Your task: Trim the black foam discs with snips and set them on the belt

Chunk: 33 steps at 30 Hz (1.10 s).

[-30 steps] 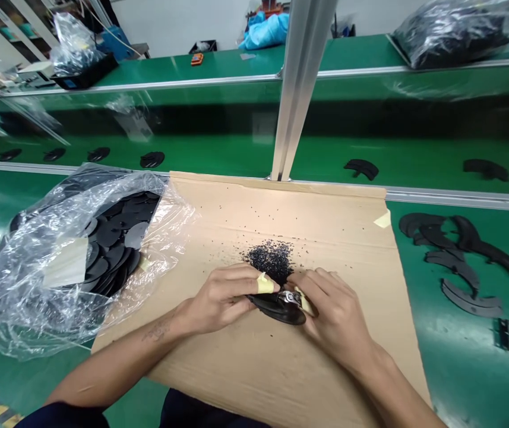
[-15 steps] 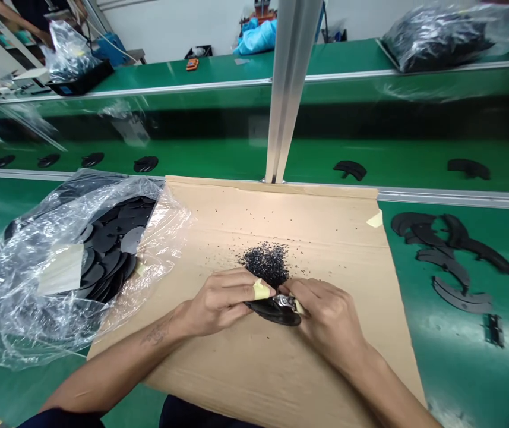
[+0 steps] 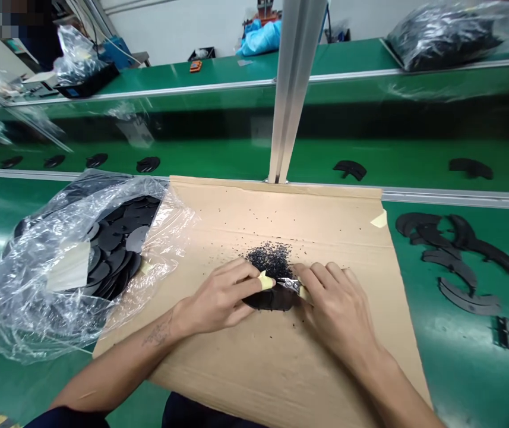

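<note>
My left hand [image 3: 218, 297] grips a flat black rubber part [image 3: 269, 299] on the cardboard sheet [image 3: 281, 356]; one fingertip is wrapped in yellow tape. My right hand [image 3: 334, 306] is closed on a small metal cutting tool [image 3: 290, 285] whose tip meets the part's upper edge. Just beyond the hands lies a pile of black trimmings [image 3: 272, 258]. Most of the part is hidden under my fingers.
A clear plastic bag [image 3: 58, 267] of black discs lies at the left. Curved black pieces [image 3: 454, 261] lie on the green bench at the right. Beyond runs a conveyor belt [image 3: 218, 154] carrying black parts, with an aluminium post [image 3: 292, 89] rising from its edge.
Both hands have shifted slightly away from me towards the trimmings pile, and the black part has turned under the fingers. The tool's tip now sits higher on the part.
</note>
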{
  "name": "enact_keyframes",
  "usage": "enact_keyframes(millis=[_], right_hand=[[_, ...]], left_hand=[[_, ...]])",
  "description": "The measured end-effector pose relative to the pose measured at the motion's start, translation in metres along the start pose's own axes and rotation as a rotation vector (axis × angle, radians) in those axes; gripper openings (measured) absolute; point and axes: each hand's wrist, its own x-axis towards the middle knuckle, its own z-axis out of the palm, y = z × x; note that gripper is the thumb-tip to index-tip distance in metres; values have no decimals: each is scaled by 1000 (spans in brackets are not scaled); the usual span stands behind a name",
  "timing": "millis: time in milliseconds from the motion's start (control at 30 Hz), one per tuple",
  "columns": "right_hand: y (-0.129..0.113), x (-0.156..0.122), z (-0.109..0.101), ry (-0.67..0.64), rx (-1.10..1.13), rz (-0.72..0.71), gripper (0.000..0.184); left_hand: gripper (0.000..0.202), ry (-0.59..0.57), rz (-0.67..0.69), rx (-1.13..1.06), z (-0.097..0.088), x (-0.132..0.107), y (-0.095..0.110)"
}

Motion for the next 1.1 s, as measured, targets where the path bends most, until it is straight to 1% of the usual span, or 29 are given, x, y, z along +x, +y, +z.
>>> enact_keyframes(millis=[133,233,300,367,433,500,533,567,600,633,700,767,833,900,967,1033,1100], right_hand=[[9,-2,3,-7,109,59,29],[11,-1,3,-7,354,76,29],[9,0,1,9,547,71,23],[4,0,-1,54,661,50,14],[0,-1,-2,113,659,8,11],[-1,-2,-2,171,585,-40,16],[0,-3,-3,192,543,-62,19],[1,-4,-3,214,504,-86,22],[3,-5,-2,239,471,-115,24],[5,-5,-1,262,445,-149,27],[9,-5,3,307,399,-210,32],[12,-4,8,341,356,-205,33],[12,-2,13,344,337,-103,27],[11,-1,15,331,358,34,25],[9,0,14,308,410,118,19],[9,0,11,282,473,149,12],[11,-1,9,252,536,189,13]], left_hand=[[24,17,-38,2,2,-1,-2],[24,32,-74,-23,5,-1,-2],[23,37,-113,-54,7,0,-1],[23,46,-151,-104,8,1,1],[29,41,-174,-187,6,2,3],[52,18,-211,-320,3,5,3],[64,-10,-244,-390,1,7,2],[71,-53,-280,-445,-1,9,1],[72,-105,-311,-478,-4,12,-1],[67,-163,-330,-487,-7,15,-4],[48,-282,-332,-453,-16,23,-13],[29,-362,-314,-373,-32,33,-25],[16,-369,-318,-252,-53,46,-42],[12,-299,-348,-103,-76,64,-66],[11,-191,-405,57,-96,85,-97],[11,-96,-471,200,-106,105,-132],[12,-31,-529,307,-108,121,-162]])
